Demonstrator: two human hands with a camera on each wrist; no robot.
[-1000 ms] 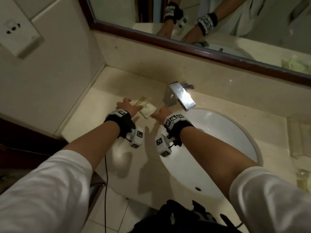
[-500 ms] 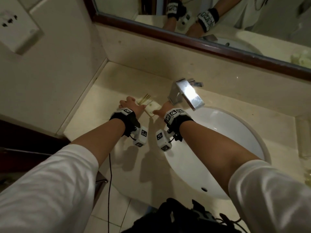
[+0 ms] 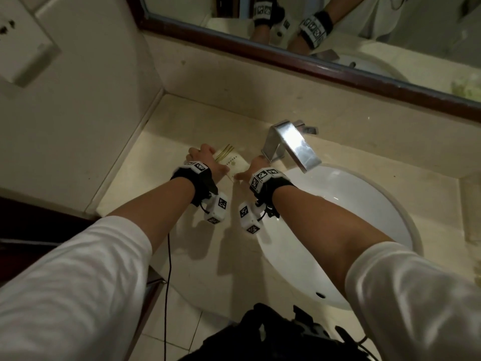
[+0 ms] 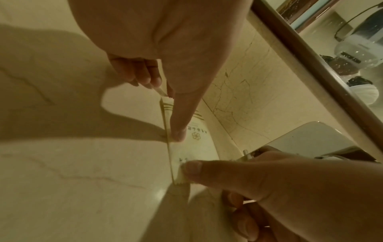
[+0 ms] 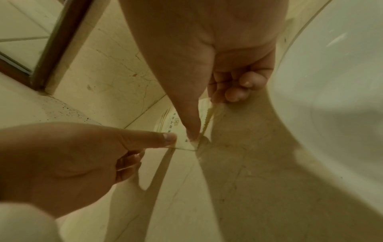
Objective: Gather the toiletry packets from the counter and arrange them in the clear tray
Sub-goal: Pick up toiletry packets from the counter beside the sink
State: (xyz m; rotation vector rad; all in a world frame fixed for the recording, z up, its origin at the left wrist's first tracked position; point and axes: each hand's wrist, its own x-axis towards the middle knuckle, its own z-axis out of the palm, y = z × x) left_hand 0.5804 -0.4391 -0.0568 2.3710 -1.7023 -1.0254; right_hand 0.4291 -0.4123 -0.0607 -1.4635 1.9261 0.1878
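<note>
A thin stack of cream toiletry packets [image 3: 232, 162] with gold stripes and a flower logo sits on the beige counter, left of the faucet. My left hand [image 3: 205, 157] pinches its far end; in the left wrist view the thumb [image 4: 178, 131] lies along the printed face of the packets [image 4: 199, 144], with the fingers curled behind. My right hand [image 3: 250, 170] pinches the near end, its thumb [image 5: 192, 127] on the packets [image 5: 173, 126] and its fingers curled at the back. The stack stands tilted on one long edge. How many packets it holds cannot be told.
A chrome faucet [image 3: 294, 144] stands just right of my hands, over the white oval sink [image 3: 364, 230]. A wall closes the counter's left end and a wood-framed mirror [image 3: 312, 66] runs along the back. A pale box-like edge [image 3: 471, 204] shows at the far right.
The hands have drawn closer together around the packets. The packets, fanned apart before, now sit squared into one stack.
</note>
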